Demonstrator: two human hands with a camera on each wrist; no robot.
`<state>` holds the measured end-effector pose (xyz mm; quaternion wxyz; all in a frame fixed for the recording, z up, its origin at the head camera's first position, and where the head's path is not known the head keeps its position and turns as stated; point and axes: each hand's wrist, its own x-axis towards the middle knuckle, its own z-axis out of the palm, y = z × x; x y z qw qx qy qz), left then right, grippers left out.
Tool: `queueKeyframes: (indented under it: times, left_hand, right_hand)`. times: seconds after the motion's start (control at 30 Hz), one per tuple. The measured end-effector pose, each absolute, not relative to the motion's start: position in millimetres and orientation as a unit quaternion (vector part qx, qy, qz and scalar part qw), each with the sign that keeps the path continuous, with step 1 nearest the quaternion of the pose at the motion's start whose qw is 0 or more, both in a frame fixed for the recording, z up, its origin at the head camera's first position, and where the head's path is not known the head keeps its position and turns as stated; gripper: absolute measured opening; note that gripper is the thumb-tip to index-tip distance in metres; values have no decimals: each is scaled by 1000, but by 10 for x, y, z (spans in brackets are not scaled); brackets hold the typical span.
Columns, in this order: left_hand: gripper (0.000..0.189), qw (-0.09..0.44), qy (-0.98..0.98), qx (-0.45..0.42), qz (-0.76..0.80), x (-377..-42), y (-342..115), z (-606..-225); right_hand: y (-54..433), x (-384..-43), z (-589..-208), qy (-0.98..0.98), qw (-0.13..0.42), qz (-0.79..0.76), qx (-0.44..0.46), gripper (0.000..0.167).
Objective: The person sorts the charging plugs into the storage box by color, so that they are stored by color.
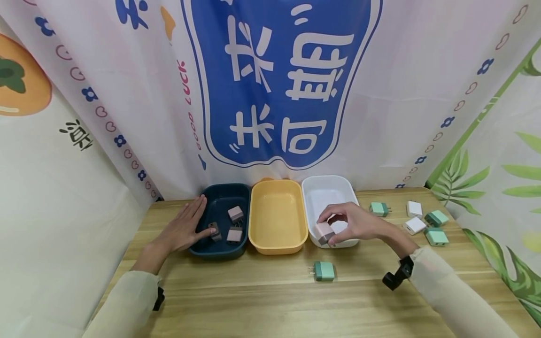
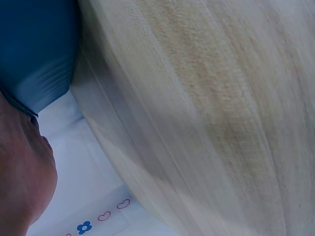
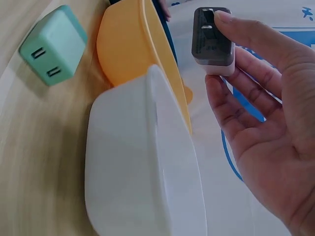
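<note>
My right hand (image 1: 359, 221) pinches a pink and grey plug charger (image 1: 324, 232) between thumb and fingers, above the near part of the white bin (image 1: 330, 180). In the right wrist view the grey prong face of that charger (image 3: 213, 42) is turned toward the camera. My left hand (image 1: 181, 232) rests on the left rim of the dark blue bin (image 1: 220, 256), fingers extended and thumb reaching inside. The thumb tip is at a dark charger (image 1: 215, 231); whether it touches cannot be told. Two pink chargers (image 1: 235, 214) also lie in that bin.
A yellow bin (image 1: 278, 250) stands between the other two. In front lies a green charger (image 1: 324, 271) on the wooden table (image 1: 253, 300). Several green and white chargers (image 1: 414, 226) are at the right. A printed curtain (image 1: 380, 117) hangs behind the bins.
</note>
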<state>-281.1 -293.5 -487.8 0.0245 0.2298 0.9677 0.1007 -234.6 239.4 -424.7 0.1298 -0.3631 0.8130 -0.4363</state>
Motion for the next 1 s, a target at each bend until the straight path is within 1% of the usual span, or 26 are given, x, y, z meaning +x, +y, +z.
queueKeyframes:
  times: [0.2,0.4,0.8,1.0]
  left_hand:
    - [106,20,967,233,104,-2814,-2933,-4880]
    - [105,12,966,236,104,-2809,-2921,-4877]
    - [106,28,967,232,105,-2799,-2927,-4874]
    - [106,30,967,230,103,-2809,-2929,-4883]
  right_hand:
    - [2215,-2439,-4255,798,116,-452,-381,46]
    - [2028,-2510,-4259,796,105,-467,-369,46]
    - [1619,-2581,-4320,796,83,-486,-351,44]
    - [1407,-2598,-4337,795,86,-493,-344,43]
